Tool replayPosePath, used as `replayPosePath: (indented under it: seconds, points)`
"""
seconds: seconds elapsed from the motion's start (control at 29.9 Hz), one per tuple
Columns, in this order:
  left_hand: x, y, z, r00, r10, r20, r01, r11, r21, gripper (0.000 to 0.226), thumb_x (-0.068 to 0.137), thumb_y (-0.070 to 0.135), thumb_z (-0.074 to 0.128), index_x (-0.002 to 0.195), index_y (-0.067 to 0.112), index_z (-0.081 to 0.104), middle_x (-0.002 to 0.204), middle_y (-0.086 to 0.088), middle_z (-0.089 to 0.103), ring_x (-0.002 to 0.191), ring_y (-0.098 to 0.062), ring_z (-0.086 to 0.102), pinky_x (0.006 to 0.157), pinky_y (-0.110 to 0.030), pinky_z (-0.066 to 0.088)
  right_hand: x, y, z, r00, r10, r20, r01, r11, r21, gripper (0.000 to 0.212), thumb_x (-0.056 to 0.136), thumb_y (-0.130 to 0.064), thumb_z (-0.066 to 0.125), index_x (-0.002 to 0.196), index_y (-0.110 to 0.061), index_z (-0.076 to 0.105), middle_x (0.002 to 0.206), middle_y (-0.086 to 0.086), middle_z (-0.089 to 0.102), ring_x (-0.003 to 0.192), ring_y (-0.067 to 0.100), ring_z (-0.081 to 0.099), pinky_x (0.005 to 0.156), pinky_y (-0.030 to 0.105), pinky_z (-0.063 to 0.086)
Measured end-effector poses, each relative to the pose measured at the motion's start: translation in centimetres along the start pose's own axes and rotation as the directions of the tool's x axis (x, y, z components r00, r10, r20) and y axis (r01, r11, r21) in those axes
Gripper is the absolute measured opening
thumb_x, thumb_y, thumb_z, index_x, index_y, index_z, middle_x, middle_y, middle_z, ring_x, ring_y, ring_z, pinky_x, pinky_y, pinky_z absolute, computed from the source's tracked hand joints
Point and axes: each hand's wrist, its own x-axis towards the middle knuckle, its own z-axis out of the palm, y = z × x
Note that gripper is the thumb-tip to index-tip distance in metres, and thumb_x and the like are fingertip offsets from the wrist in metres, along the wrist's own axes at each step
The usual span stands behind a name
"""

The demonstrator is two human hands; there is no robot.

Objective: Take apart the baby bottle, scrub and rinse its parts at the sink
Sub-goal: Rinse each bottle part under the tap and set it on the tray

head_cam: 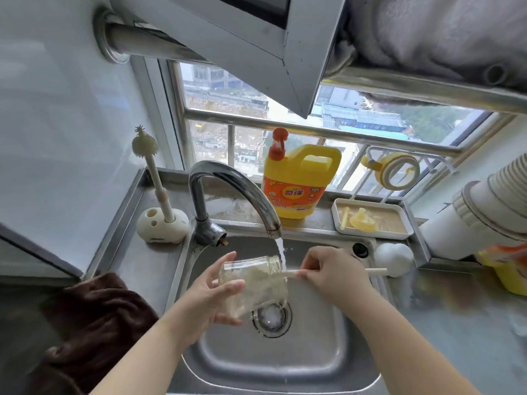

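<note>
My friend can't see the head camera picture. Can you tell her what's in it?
Over a steel sink, the left hand holds a clear baby bottle sideways under the running faucet while the right hand pushes a brush handle into it. Yellow dish soap stands behind.

The orange label of the yellow detergent jug (299,181) on the sink ledge bears two large Chinese characters, seemingly 奇强, while its smaller print is too blurred to read.
</note>
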Motion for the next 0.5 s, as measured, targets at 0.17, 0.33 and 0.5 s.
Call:
replayPosePath:
  seconds: [0.17,0.33,0.5]
  points:
    - [0.6,0.2,-0.6,1.0,-0.013,-0.004,0.014,0.999,0.032,0.094,0.049,0.039,0.087,0.134,0.028,0.048,0.129,-0.008,0.055,0.114,-0.03,0.056,0.055,-0.037,0.057,-0.5,0.1,0.4,0.999,0.022,0.032,-0.022,1.0,-0.001,0.021,0.083,-0.044,0.065,0.076,-0.025,0.061,0.071,-0.01,0.06,0.068,0.01,0.056,0.06,0.027,0.045]
    - [1.2,0.3,1.1,0.999,-0.033,0.014,0.031,0.995,0.1,0.075,0.057,0.04,0.083,0.119,0.007,0.057,0.113,-0.017,0.057,0.092,-0.031,0.057,0.057,-0.036,0.056,-0.6,-0.5,0.4,0.999,-0.046,-0.001,0.046,0.996,-0.071,0.016,0.087,-0.04,0.06,0.078,-0.027,0.059,0.078,-0.009,0.064,0.076,0.013,0.058,0.065,0.028,0.043]
    - [1.1,0.8,1.5,1.0,-0.024,-0.008,0.025,0.999,0.037,0.06,0.058,0.036,0.083,0.11,0.016,0.063,0.113,-0.014,0.061,0.089,-0.027,0.062,0.053,-0.035,0.058,0.1,1.1,-1.9,0.999,-0.021,-0.04,0.018,0.997,-0.07,0.019,0.085,-0.044,0.062,0.081,-0.025,0.063,0.08,-0.011,0.065,0.076,0.011,0.059,0.071,0.031,0.05]
